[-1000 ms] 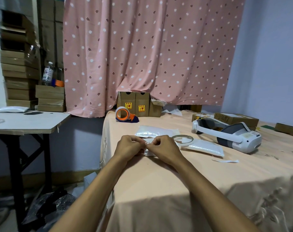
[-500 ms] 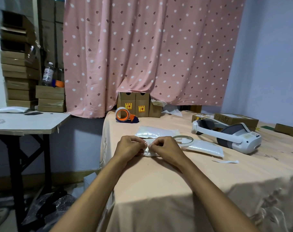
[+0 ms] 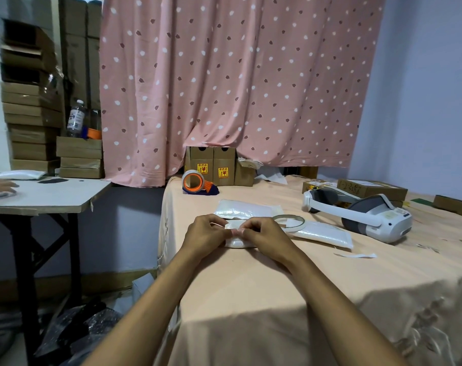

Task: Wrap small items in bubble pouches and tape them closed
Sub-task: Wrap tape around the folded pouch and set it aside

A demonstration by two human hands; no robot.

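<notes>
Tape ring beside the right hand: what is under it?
The tape ring lies with its right part on a flat bubble pouch. The right hand, pinching the small pouch, covers its left edge, hiding what lies beneath.

White headset (image 3: 378, 223): lies on the peach tablecloth (image 3: 251, 299), right of the grip and slightly beyond it. Flat cardboard boxes (image 3: 372, 188): just behind the headset. Two upright cartons (image 3: 212, 167) with yellow labels: straight beyond the grip, under the hem of the pink spotted curtain (image 3: 238, 88). Side table (image 3: 52, 196): well left of the grip. Clear bottle (image 3: 76, 118): beyond that table, upright on stacked boxes (image 3: 79, 157). Black bags (image 3: 74, 328): on the floor, below and left of the grip.
</notes>
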